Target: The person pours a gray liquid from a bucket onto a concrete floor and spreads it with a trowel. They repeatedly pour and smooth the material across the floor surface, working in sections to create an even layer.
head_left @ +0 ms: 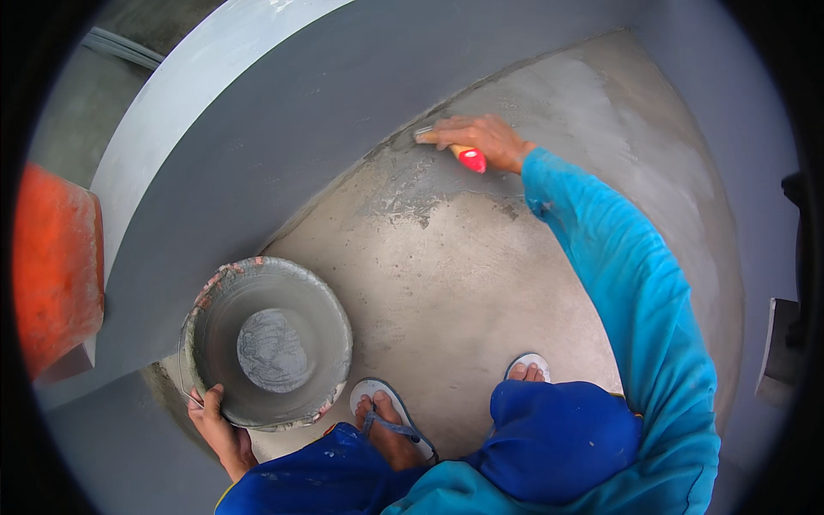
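My right hand [487,137] is closed around a paintbrush [469,158] with a pale wooden handle and a red end. Its metal band and hidden bristles lie at the seam where the floor [446,275] meets the grey wall [343,103]. Wet grey coating [592,120] covers the floor around and beyond that hand. At the lower left, my left hand [221,432] grips the edge of a round bucket [206,335], thumb at the rim beside the wire handle. A little grey slurry [273,350] sits in the bucket's bottom, and dried cement crusts its rim.
My feet in flip-flops [396,421] stand on the uncoated floor, right of the bucket. The grey wall curves across the left with a white top edge [180,94]. Beyond it hangs or stands an orange container [58,266]. Another wall [730,112] rises at the right.
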A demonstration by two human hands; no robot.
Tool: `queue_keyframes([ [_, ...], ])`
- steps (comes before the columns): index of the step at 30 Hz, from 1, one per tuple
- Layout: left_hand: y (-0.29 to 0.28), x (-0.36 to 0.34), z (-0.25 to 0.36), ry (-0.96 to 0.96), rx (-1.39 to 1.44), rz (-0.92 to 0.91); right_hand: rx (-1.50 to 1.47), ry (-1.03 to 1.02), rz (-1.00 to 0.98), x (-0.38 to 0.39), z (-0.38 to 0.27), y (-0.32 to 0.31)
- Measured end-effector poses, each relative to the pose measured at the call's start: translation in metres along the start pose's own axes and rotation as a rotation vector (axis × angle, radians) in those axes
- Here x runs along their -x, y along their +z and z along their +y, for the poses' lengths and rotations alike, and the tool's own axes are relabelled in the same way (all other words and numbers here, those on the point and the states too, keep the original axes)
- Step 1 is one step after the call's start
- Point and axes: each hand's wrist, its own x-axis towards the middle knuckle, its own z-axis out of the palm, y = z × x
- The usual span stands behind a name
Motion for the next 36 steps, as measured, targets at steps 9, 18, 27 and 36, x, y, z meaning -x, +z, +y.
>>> queue_keyframes([
  [9,0.0,0.002,0.01,-0.018,-0.017,0.008,0.424,0.123,0.142,0.0,-0.05,0.019],
  [18,0.022,0.021,0.019,0.035,-0.07,-0.009,-0.533,-0.239,0.153,-0.025,-0.123,0.045],
  [27,0.043,0.008,0.013,-0.009,-0.079,0.044,0.316,0.638,0.246,0.066,0.128,-0.066],
  [36,0.063,0.014,0.013,0.004,-0.115,-0.016,-0.367,0.434,0.137,0.031,-0.019,-0.006],
])
